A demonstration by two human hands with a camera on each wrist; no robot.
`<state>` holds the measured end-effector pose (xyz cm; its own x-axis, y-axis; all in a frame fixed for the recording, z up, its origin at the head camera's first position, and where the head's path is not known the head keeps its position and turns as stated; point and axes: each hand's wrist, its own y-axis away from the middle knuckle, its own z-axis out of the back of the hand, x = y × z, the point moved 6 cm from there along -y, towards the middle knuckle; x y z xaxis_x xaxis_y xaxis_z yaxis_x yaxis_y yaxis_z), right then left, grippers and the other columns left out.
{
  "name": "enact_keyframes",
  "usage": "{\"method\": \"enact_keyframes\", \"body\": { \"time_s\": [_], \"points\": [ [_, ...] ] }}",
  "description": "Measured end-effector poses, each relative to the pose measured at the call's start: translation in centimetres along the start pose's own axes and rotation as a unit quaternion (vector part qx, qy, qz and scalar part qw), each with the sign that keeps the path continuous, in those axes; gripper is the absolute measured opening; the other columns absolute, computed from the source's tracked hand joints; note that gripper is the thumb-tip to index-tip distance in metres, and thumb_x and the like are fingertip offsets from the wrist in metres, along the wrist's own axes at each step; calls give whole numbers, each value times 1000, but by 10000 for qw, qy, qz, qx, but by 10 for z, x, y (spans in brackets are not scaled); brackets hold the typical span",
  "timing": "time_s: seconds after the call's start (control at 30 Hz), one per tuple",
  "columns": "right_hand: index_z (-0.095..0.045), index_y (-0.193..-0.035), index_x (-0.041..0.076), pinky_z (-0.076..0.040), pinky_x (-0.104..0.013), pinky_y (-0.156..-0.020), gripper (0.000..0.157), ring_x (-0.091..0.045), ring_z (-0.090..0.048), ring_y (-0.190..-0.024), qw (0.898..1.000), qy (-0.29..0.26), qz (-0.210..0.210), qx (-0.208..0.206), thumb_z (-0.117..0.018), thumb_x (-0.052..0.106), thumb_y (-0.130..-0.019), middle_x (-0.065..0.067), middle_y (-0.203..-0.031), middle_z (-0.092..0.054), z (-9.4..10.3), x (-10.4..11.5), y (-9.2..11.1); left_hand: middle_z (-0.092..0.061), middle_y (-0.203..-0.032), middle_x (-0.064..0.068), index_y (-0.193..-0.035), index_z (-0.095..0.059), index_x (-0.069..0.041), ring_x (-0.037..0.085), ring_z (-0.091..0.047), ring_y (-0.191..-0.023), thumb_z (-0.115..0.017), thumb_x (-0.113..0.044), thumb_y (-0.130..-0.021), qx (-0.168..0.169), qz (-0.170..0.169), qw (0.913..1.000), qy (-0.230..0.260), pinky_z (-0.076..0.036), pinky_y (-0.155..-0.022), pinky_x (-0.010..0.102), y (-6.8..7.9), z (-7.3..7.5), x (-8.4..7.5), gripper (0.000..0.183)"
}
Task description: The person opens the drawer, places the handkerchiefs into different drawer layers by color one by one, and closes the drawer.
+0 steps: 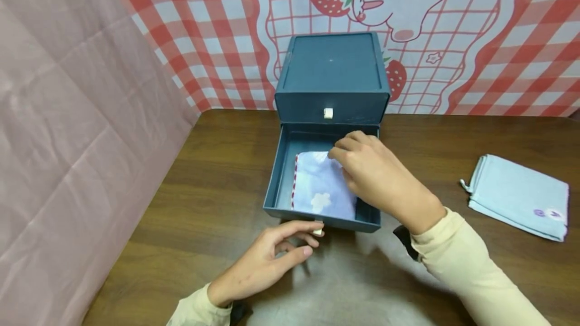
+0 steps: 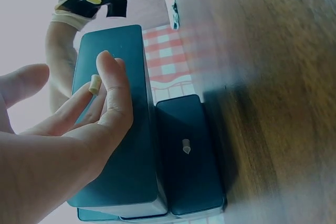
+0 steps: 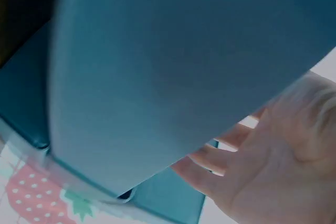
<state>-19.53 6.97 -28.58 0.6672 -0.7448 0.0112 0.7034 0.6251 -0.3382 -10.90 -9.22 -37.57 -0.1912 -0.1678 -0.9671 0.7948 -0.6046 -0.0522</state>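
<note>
A folded pale lavender cloth (image 1: 321, 185) with a white flower and a red-and-white edge lies in the pulled-out drawer (image 1: 282, 165) of a dark blue cabinet (image 1: 333, 64). Over the cloth's back right part is my right hand (image 1: 364, 165), its fingers bent down with the tips at the cloth. In the right wrist view the drawer's side wall (image 3: 157, 77) hides its fingertips. My left hand (image 1: 276, 250) is at the drawer front, fingertips against the small white knob (image 2: 94, 84). Its thumb stands apart from the knob.
A folded light blue towel (image 1: 518, 197) with a hanging loop lies on the wooden table (image 1: 213, 185) to the right. The left wrist view shows another closed drawer (image 2: 189, 177) below the pulled-out one. A red checked curtain (image 1: 217, 39) hangs behind, a pink one (image 1: 90, 114) at left.
</note>
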Motion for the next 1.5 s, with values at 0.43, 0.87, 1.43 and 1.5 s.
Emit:
{"method": "enact_keyframes", "body": {
  "time_s": [0.43,0.87,1.43,1.5],
  "points": [
    [-44,-150,12,-36,-61,-108,90,-46,-26,-143,9977,554,239,310,-89,9,-72,-22,-159,-29,3,41,10,-65,-130,7,-138,-58,-17,21,-64,-111,-55,-15,-103,-1,-100,9999,-37,-55,-86,31,1,2,0,36],
    [-66,-126,2,-50,-53,-98,36,-37,-57,-120,9902,-463,81,1313,-71,9,-91,-22,-131,-60,-29,25,7,-65,-130,1,-139,-58,-21,28,-64,-111,-57,-16,-102,6,-53,10000,-63,-56,-84,30,2,2,-2,37],
    [-62,-133,3,-43,-56,-105,43,-41,-48,-131,9820,-673,-304,1738,-69,22,-95,-24,-143,-51,-41,11,0,-66,-128,-2,-138,-58,-22,24,-65,-110,-57,-16,-102,-53,-43,10000,10,-56,-85,30,1,2,1,37],
    [-62,-133,3,-43,-55,-105,43,-40,-49,-131,9835,-636,-299,1666,-68,22,-95,-23,-142,-52,-40,11,2,-65,-129,-2,-138,-58,-22,22,-65,-111,-57,-15,-102,-51,-44,10000,9,-56,-85,31,1,2,1,37]
  ]
}}
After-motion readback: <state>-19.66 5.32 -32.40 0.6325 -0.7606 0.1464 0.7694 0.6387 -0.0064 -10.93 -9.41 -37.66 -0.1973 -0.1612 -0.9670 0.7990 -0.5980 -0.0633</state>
